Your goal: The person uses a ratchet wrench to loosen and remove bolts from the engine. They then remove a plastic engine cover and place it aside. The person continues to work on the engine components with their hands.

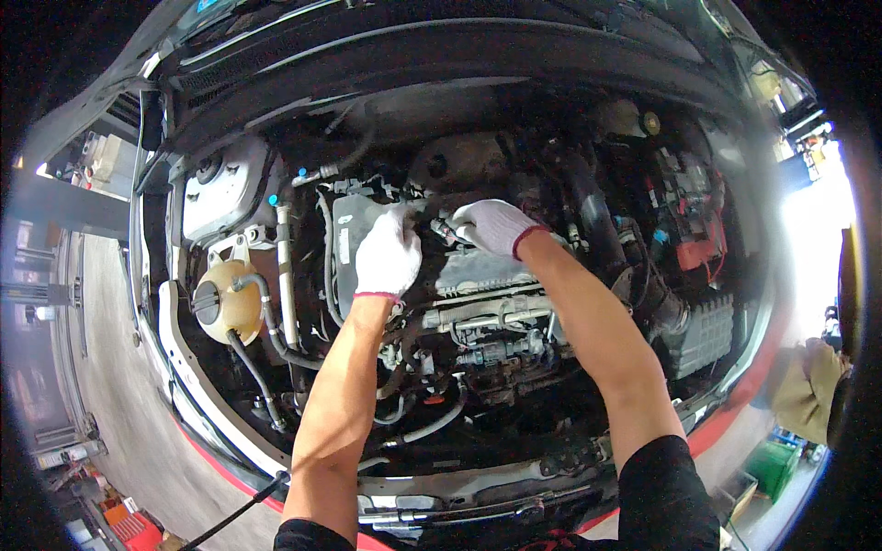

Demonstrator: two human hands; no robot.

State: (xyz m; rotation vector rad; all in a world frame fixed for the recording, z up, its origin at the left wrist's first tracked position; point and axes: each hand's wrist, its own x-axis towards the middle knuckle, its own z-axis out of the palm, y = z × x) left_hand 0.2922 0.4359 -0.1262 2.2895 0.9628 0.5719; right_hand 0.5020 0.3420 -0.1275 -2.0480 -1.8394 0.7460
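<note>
Both my hands wear white knit gloves with dark red cuffs and reach over the top of a car engine (487, 268). My left hand (388, 253) is closed, its fingers curled in at the right edge of a dark grey engine cover (347, 241). Whatever those fingers grip, if anything, is hidden. Just to the right, my right hand (497, 227) pinches a small dark and silver part (445, 230) at its fingertips. Its exact kind is too small to tell. A gap of a few centimetres lies between the two hands.
A yellowish coolant tank (241, 308) and a white reservoir (225, 193) stand at the left. A red battery terminal cover (695, 255) sits at the right. The raised hood (441, 64) hangs beyond. A thin hood prop rod (241, 511) slants at the lower left.
</note>
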